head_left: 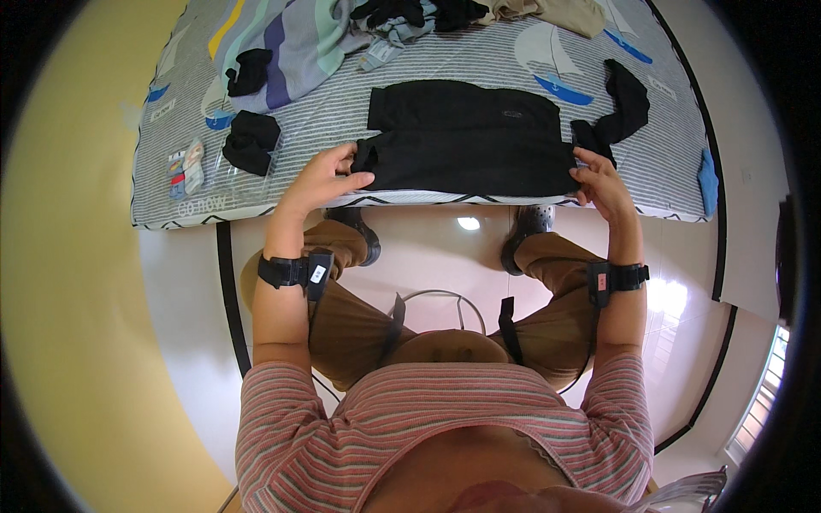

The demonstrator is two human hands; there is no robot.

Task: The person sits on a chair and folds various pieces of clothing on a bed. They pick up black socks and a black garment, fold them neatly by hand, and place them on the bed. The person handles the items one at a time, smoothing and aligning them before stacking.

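The left hand (329, 178) is at the left end of a folded black cloth garment (470, 158), its thumb and forefinger parted, thumb tip on the fabric. The right hand (603, 182) has its fingers bent at the opposite end; I cannot tell how firmly either hand grips. The garment lies flat between them, its near side along the zigzag-trimmed edge of a grey-and-white striped sheet (312, 128) printed with sailboats.

Left of the left hand, a strip of bare sheet reaches to a crumpled black cloth bundle (251, 142); beyond that lie small multicoloured socks (186, 173). Just past the right hand, a long black cloth strip (629, 103) crowds the garment's end, while bare sheet extends rightward to a blue cloth (707, 183) at the border.

A small grey oval mark sits on the garment, its lettering too small to read. The sheet carries printed words, and both black wristbands (289, 272) bear small labels.
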